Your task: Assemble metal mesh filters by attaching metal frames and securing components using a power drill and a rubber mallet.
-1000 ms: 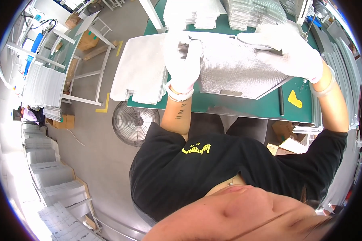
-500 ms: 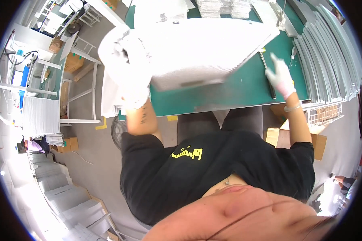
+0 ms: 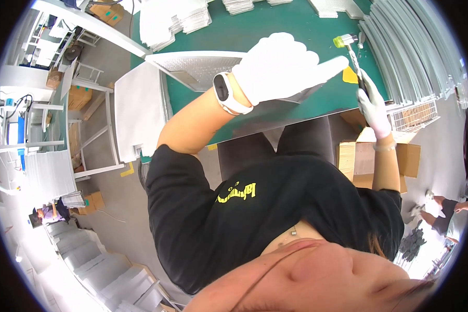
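My left hand point(image 3: 283, 70), in a white glove, is over a white sheet panel point(image 3: 203, 73) with folded edges and a finely dotted inner face. Its fingers bend over the panel, one pointing right; their undersides are hidden. The panel stands tilted on the green table, largely covered by the hand. At the right, my gloved right hand point(image 3: 373, 106) is closed around the dark handle of a mallet point(image 3: 352, 54). The mallet's yellow-green head points away from me, above the tabletop. Beside its shaft lies a flat yellow piece point(image 3: 350, 75).
A row of upright grey-white panels point(image 3: 405, 52) lines the table's right side. White panels point(image 3: 140, 104) lie at the left edge, with more stacked sheets point(image 3: 174, 23) at the back. An open cardboard box point(image 3: 366, 158) and a wire basket point(image 3: 413, 117) sit at right below the table edge.
My right hand has taken the mallet up from the table. The white panel has come down and turned, and my left hand has swung right across it.
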A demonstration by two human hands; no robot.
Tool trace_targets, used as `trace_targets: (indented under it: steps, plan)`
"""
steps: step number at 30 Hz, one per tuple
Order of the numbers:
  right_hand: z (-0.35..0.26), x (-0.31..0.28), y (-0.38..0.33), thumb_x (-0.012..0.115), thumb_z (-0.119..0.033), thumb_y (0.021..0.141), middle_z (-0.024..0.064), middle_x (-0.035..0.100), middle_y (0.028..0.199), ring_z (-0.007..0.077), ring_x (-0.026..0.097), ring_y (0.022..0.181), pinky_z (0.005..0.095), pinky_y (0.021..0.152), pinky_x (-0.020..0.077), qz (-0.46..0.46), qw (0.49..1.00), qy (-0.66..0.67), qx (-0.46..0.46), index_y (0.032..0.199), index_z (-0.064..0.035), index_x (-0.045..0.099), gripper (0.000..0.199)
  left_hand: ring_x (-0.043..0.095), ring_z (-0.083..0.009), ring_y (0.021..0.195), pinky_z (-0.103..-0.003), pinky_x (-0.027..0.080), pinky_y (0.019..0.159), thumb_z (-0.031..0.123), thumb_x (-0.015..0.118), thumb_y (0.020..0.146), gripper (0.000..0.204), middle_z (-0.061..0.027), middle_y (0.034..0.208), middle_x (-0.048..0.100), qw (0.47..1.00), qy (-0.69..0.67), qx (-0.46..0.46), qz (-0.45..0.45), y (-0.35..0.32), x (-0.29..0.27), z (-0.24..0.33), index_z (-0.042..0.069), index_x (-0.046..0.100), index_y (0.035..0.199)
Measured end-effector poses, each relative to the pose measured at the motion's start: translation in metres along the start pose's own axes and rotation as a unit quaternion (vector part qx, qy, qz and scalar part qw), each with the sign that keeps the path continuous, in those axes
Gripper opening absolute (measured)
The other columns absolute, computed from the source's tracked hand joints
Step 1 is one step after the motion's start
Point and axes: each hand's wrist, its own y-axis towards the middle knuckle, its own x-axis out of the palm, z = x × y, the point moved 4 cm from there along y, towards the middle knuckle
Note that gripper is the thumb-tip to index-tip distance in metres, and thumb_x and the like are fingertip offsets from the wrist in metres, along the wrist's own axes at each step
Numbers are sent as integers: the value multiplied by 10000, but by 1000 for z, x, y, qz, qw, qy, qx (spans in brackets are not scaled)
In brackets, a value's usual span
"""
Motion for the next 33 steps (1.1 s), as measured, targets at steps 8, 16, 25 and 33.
trace_targets:
  steps: [8,16,25,33]
  plan:
    - [-119,-82,-62,542,56,930,58,637,1027,99,561,852,242,812,485,34,963,-175,-203,1506,13,403,594,535,-163,590,-327,412,576,393,713,823,211,22,633,508,998,-25,-57,-6,-1,10,-2,194,644,842]
    - [-161,-43,-55,627,68,831,159,677,1133,287,671,884,330,798,539,-105,826,-522,-185,1401,-42,554,585,537,-231,603,-387,399,608,354,780,749,278,-6,657,523,980,-70,-158,101,-5,15,9,167,663,918]
    - [-152,-29,-49,595,62,861,197,667,1217,353,678,1035,355,910,531,-139,841,-517,-81,1405,-40,548,555,549,-228,683,-398,390,673,339,782,755,312,-6,708,547,974,-66,-200,82,-12,25,9,162,678,990]
    - [17,10,-3,572,3,849,201,597,1018,400,628,901,454,813,519,-36,903,-422,-69,1475,-201,468,666,527,-236,681,-417,378,686,417,807,706,321,-6,709,514,958,-61,-250,127,-7,9,31,173,669,863]
